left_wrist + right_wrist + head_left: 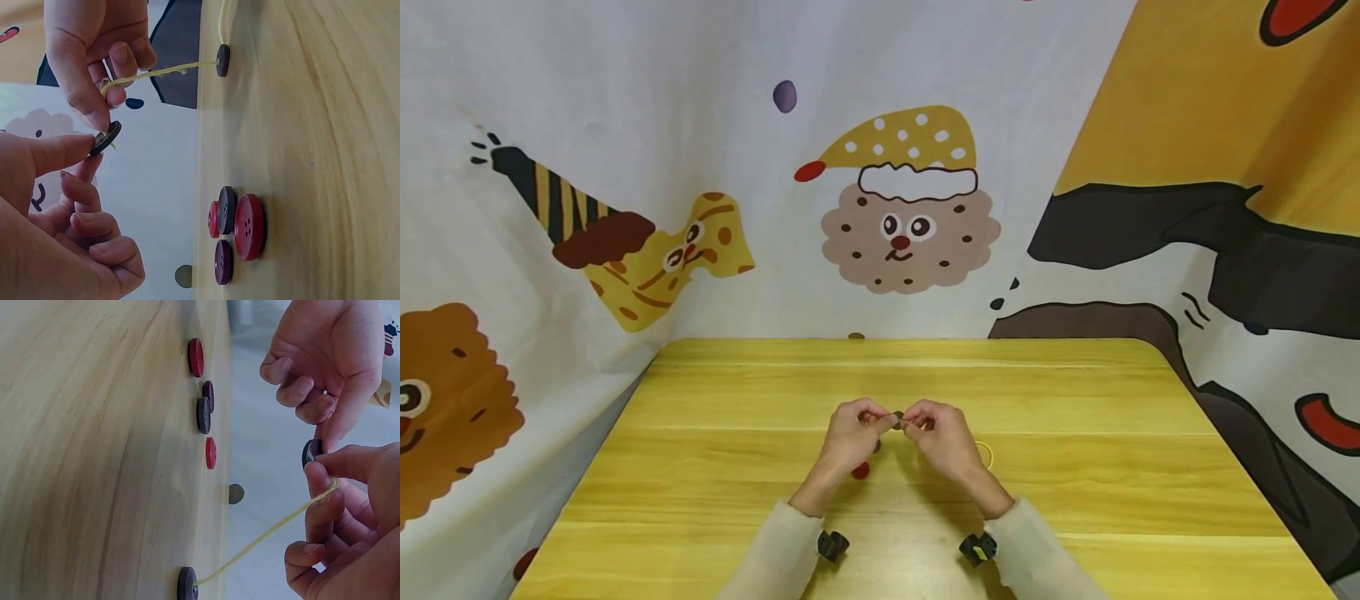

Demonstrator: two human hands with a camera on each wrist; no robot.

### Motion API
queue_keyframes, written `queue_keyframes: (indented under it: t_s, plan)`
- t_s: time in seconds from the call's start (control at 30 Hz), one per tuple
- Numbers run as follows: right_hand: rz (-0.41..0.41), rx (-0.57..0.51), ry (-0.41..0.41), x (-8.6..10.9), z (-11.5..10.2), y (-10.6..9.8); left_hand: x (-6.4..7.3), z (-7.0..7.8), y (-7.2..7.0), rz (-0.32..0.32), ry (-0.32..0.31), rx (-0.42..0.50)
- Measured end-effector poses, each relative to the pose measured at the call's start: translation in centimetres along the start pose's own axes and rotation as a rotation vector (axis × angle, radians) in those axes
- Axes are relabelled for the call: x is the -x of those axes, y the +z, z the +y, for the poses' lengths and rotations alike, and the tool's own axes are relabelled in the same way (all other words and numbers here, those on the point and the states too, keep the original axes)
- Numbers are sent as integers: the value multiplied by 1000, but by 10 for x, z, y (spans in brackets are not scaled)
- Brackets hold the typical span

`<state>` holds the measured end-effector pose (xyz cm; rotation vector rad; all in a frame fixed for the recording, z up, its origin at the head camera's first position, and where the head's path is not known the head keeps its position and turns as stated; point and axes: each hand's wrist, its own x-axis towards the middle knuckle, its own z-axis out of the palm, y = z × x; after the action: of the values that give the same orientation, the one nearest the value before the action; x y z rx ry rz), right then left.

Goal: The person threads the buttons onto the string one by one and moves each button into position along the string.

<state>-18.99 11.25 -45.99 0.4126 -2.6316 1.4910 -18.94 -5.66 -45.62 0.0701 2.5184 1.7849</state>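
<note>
Button (107, 138), dark and round, raised over the yellow wood-grain table (1097, 475).
Your left hand (848, 439) pinches its rim, thumb to forefinger; your right hand (943, 439) pinches thin yellow cord (275, 527) beside it (it runs to a second dark round button (224, 60) below).
</note>
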Motion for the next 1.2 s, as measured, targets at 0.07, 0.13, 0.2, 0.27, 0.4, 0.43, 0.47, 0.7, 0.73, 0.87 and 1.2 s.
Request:
queue_keyframes:
  t_s: [0.07, 0.13, 0.2, 0.27, 0.4, 0.43, 0.47, 0.7, 0.73, 0.87, 1.2]
  plan:
    - [3, 1, -3, 0, 0, 1, 0, 0, 0, -2, -4, 9]
    - [8, 6, -5, 0, 0, 1, -1, -1, 1, -5, -11, 15]
    - [11, 10, -6, 0, 0, 1, -1, -1, 1, -9, -20, 22]
    - [16, 16, -12, 0, 1, 2, -1, -2, 2, -8, -25, 23]
    - [22, 36, -24, 0, 1, 3, -1, -3, 1, -2, -32, 24]
    - [20, 40, -26, 0, 1, 2, -1, -3, 1, 0, -34, 26]
    - [16, 41, -23, 1, 1, 2, -1, -3, 1, 0, -37, 28]
    - [-44, 46, -9, 1, 0, 3, 0, -3, 1, -4, -48, 30]
    - [-45, 57, -16, 1, 0, 4, 0, -3, 1, -3, -48, 28]
    - [-32, 111, -50, 2, -2, 7, 0, -3, 2, -2, -60, 34]
    - [-3, 277, -107, 1, -5, 13, 0, -2, 2, 17, -91, 43]
